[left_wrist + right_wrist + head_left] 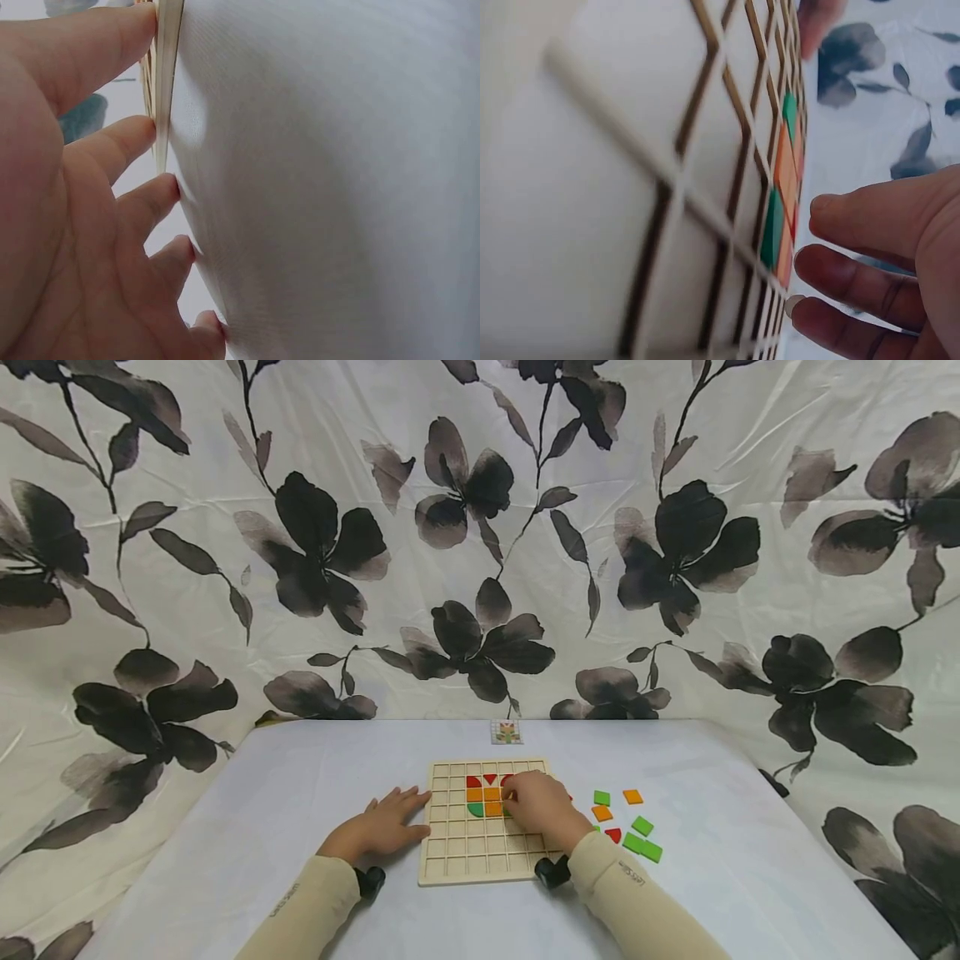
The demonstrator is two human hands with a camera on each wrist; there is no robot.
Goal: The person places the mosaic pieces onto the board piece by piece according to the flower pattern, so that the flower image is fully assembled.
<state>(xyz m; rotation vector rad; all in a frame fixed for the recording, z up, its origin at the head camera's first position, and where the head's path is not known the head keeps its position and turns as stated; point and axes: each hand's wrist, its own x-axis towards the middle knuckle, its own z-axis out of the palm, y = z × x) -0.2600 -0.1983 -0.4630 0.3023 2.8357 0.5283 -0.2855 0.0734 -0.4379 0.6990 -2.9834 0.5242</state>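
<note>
Wooden and stiff, the grid board (480, 860) lies flat at the middle of the table (300, 793), and it looks light enough to slide, which is likely why the left hand (386, 831) lies open with straight fingers against its left edge. The right hand (536, 802) hovers over the coloured tiles (483, 794) set in the upper cells, fingers bent (whether they pinch a tile I cannot tell); the tiles seem thin, hard and smooth, best taken by their edges. Loose tiles (633, 827) lie just right of the board, a small card (507, 732) stands beyond it, and nothing blocks either hand.
</note>
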